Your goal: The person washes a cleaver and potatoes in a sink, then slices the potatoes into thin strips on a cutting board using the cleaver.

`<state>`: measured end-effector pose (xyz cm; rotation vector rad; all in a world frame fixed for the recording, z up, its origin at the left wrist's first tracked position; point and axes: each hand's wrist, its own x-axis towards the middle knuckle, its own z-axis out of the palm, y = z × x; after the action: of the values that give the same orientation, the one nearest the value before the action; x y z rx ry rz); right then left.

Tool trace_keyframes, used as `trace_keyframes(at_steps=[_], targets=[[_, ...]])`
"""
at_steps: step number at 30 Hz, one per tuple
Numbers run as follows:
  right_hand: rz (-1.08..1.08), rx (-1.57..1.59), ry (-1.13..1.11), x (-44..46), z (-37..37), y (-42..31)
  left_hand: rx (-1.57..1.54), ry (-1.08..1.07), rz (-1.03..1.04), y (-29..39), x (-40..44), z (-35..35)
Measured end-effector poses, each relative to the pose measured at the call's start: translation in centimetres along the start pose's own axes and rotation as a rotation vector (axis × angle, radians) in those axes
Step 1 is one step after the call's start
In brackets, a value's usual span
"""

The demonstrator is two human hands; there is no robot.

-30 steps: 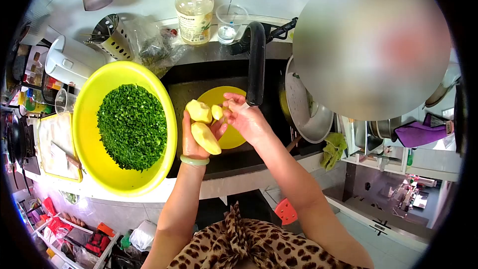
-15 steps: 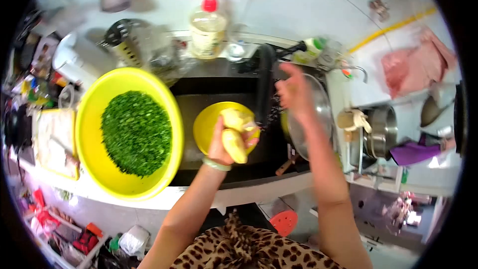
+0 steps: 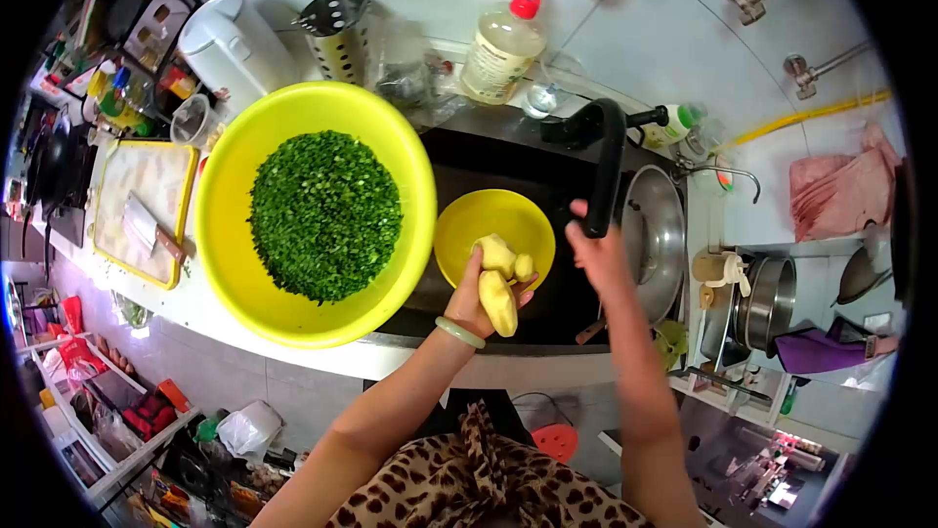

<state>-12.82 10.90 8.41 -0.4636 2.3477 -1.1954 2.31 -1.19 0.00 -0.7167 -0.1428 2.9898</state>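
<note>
My left hand (image 3: 473, 301) holds several peeled, pale yellow pieces that look like ginger (image 3: 499, 303), over the front rim of a small yellow bowl (image 3: 459, 225) in the dark sink (image 3: 420, 284). A pale bangle (image 3: 459, 333) circles that wrist. My right hand (image 3: 598, 256) is by the lower end of the black faucet (image 3: 612, 152), its fingers apart and nothing visible in them. Whether it touches the spout I cannot tell. No water stream shows under the spout.
Left of the sink stands a large yellow basin (image 3: 220, 235) of chopped greens (image 3: 327, 215). A knife (image 3: 147, 225) lies on a yellow-edged cutting board (image 3: 112, 176). A metal pan (image 3: 655, 235) leans at the sink's right. Behind are a pump bottle (image 3: 500, 54) and a white kettle (image 3: 234, 49).
My right hand has come down from beside the faucet's upper part to its spout end. The view has shifted, moving the scene across the picture. My left hand keeps the ginger.
</note>
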Motion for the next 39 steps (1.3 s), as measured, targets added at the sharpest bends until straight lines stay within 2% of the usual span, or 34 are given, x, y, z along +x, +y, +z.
trace_keyframes(at_steps=[3, 4, 5, 6, 7, 9, 10, 12, 15, 24, 29, 31, 35, 39], targets=[[0.040, 0.330, -0.054, -2.2, 5.6, 4.9, 0.060, 0.013, 0.000, -0.2, -1.5, -0.2], [0.035, 0.331, -0.085, -3.1, 6.6, 3.8, 0.082, 0.067, -0.029, -0.2, -1.8, -0.2], [0.153, 0.401, -0.096, -4.1, 7.3, 2.5, 0.100, 0.122, -0.061, -0.3, -2.1, -0.1], [0.278, 0.466, -0.103, -5.2, 8.0, 1.3, 0.043, 0.114, -0.070, -0.6, -2.2, -0.7], [0.280, 0.459, -0.121, -6.0, 8.6, 0.7, 0.015, 0.047, -0.097, -0.6, -2.2, -1.2], [0.355, 0.417, -0.182, -7.4, 8.9, -0.2, -0.024, 0.110, -0.003, -1.7, -2.8, -1.2], [0.287, 0.409, -0.186, -7.9, 9.2, 0.2, -0.036, 0.102, -0.007, -1.8, -3.3, -0.9], [0.318, 0.421, -0.173, -9.0, 9.4, -0.2, -0.049, 0.206, -0.021, -2.1, -4.0, -0.4], [0.335, 0.456, -0.141, -10.3, 9.8, -0.5, -0.072, 0.251, -0.045, -2.3, -4.8, -0.4], [0.336, 0.578, -0.027, -12.3, 12.9, -1.2, 0.010, 0.281, -0.091, -0.5, -7.6, -0.4], [0.316, 0.548, -0.070, -12.6, 12.9, -1.2, -0.031, 0.340, -0.096, -0.6, -8.2, -0.1], [0.297, 0.540, -0.083, -12.4, 12.7, -1.1, 0.065, 0.320, 0.015, -1.5, -6.9, -2.0], [0.290, 0.617, -0.115, -12.8, 12.4, -1.2, -0.001, 0.342, 0.009, -2.2, -6.7, -1.8], [0.272, 0.713, -0.131, -13.6, 12.2, -0.9, 0.071, 0.351, 0.062, -3.3, -6.2, -3.1]])
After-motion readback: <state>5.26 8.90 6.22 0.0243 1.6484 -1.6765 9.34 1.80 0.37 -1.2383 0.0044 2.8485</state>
